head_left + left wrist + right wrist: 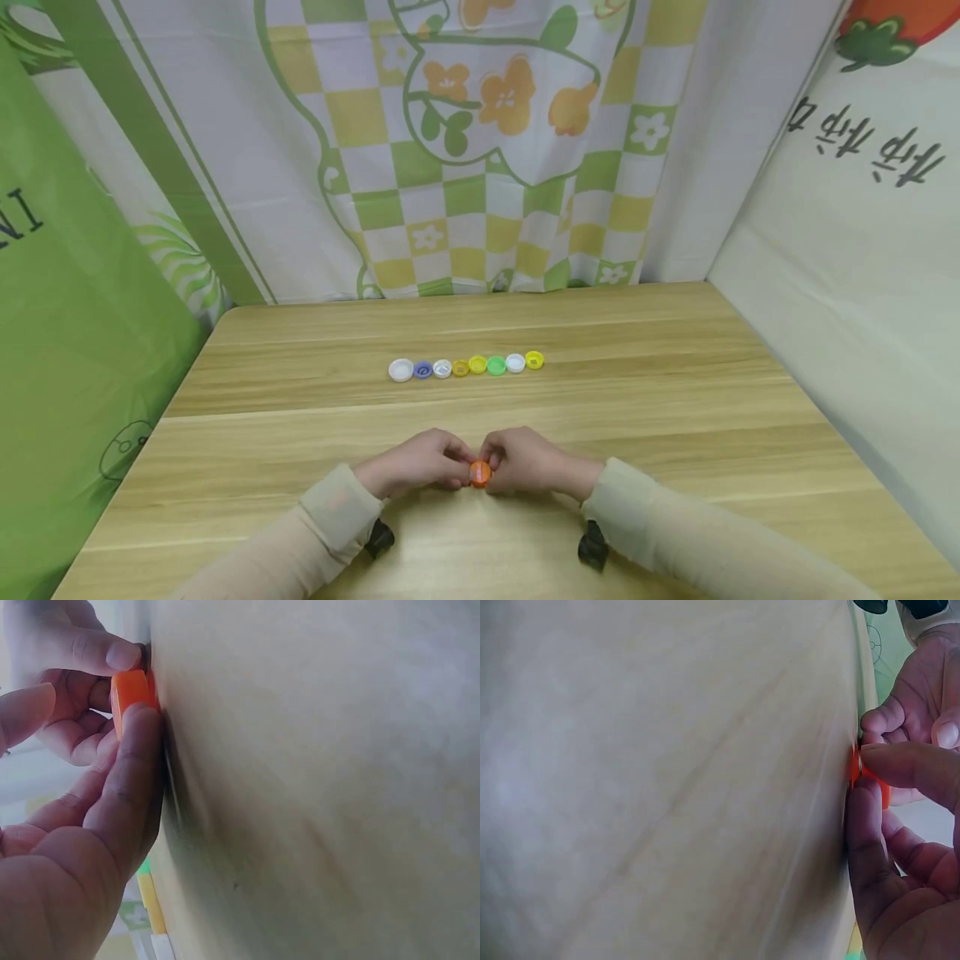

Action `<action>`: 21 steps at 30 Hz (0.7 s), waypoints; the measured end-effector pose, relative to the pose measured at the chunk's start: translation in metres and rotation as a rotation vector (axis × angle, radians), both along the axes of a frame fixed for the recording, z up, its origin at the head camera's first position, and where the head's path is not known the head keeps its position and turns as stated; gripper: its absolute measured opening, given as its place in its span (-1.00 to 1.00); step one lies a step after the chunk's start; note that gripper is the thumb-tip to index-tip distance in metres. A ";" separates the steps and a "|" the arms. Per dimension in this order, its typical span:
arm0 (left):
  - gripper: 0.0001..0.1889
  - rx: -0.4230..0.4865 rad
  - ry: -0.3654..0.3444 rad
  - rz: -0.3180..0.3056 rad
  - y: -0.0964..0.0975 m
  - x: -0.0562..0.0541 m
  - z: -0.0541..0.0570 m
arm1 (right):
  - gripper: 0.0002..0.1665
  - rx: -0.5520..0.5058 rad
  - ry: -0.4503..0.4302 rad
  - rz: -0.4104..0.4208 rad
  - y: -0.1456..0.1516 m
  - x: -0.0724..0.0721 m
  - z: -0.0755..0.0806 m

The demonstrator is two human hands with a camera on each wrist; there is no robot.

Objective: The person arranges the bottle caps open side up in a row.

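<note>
An orange bottle cap (480, 473) lies at the tabletop between my two hands, with faint markings on its upper face. My right hand (534, 463) pinches it from the right; in the right wrist view its thumb (900, 763) and a finger meet on the cap's edge. From the left, my left hand (418, 461) touches the cap with a fingertip, seen against the orange side (129, 691) in the left wrist view. The left thumb (28, 707) stands raised, apart from the cap.
Beyond the hands, several bottle caps form a straight row: a larger white cap (401, 370), a purple cap (423, 370), a green cap (497, 365), and a yellow cap (534, 360) at the right end among others. Printed curtains (480, 208) hang behind the wooden table (637, 333).
</note>
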State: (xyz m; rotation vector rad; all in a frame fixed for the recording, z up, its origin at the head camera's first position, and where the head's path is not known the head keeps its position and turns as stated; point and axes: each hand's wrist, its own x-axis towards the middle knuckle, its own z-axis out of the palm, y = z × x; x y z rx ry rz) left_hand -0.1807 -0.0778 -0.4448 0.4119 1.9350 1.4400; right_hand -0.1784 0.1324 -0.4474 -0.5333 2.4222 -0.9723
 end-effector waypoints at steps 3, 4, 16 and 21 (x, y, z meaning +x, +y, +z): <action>-0.71 0.005 0.001 0.016 -0.001 -0.003 0.002 | -0.76 -0.017 0.025 -0.005 0.002 -0.003 0.000; -0.70 0.001 0.018 0.024 -0.001 -0.004 0.003 | -0.76 -0.030 0.026 -0.011 0.003 -0.004 0.000; -0.69 0.022 0.215 0.206 0.003 -0.015 0.005 | -0.72 -0.319 -0.225 -0.136 0.014 -0.025 0.009; -0.74 0.056 0.195 0.280 0.008 -0.020 0.004 | -0.68 -0.353 -0.233 -0.168 0.015 -0.031 0.012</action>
